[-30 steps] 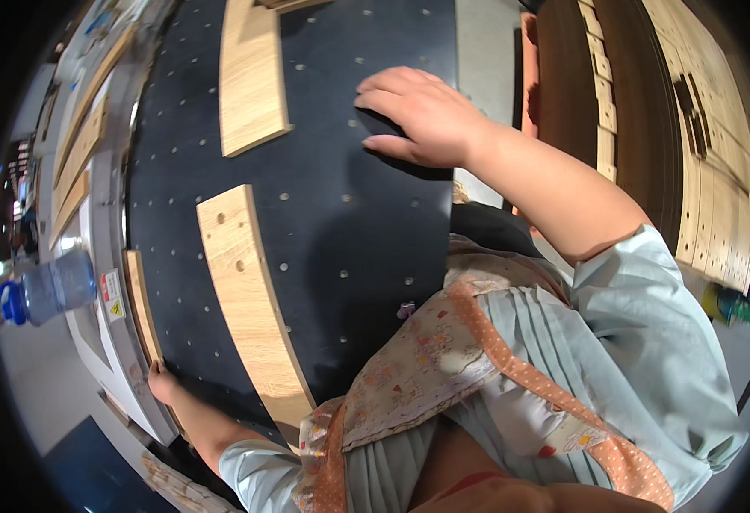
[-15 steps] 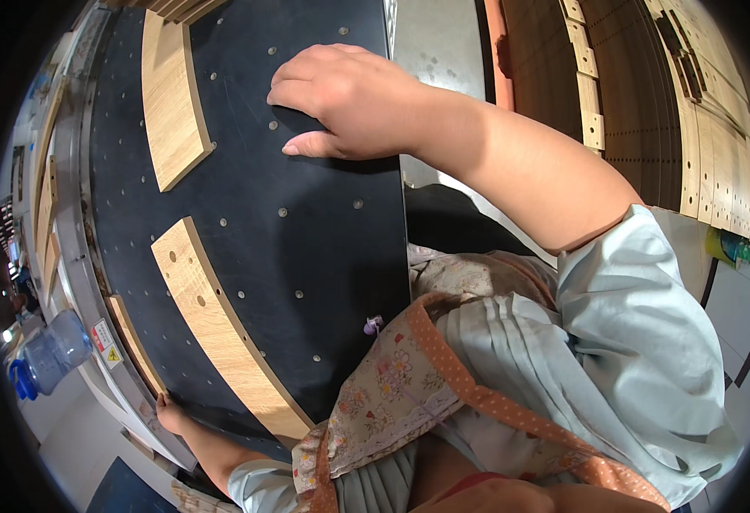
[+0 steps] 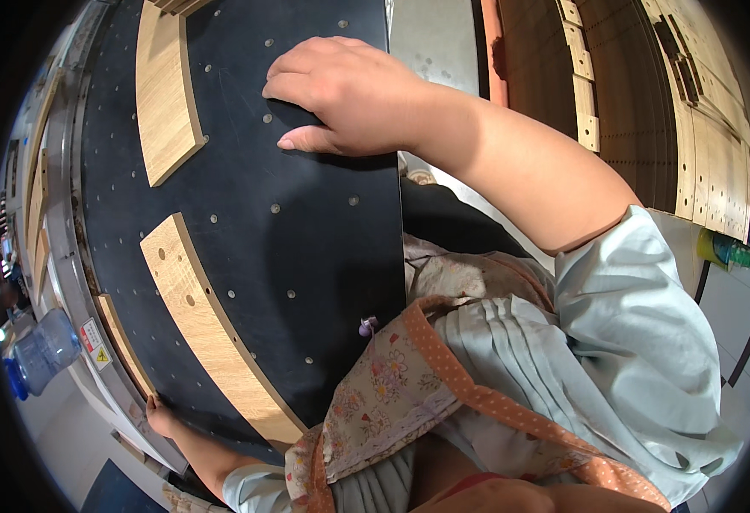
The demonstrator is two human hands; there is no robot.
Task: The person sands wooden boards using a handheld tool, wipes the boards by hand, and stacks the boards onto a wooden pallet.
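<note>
Right hand: the right hand (image 3: pixel 349 94) lies flat, palm down and holding nothing, on the black perforated table (image 3: pixel 307 239).
Left hand: the left hand (image 3: pixel 163 419) touches the table's far-left rim; whether it grips cannot be told.
Boards: a long wooden board (image 3: pixel 208 329) lies between the hands; a shorter board (image 3: pixel 165 85) lies just left of the right hand.
Room: stacked wooden panels (image 3: pixel 691 111) lie beyond the right arm; a water bottle (image 3: pixel 41 350) stands outside the left hand.

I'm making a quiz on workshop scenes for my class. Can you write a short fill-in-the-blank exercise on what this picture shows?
1. The right hand rests palm down on the ____ perforated table.
2. The two planks lying on that table, the upper plank and the lower plank, are made of ____.
3. The left hand touches the table's far ____.
4. Beyond the table lies a clear plastic ____ with a blue cap.

Missing words: black; wood; edge; bottle
</note>
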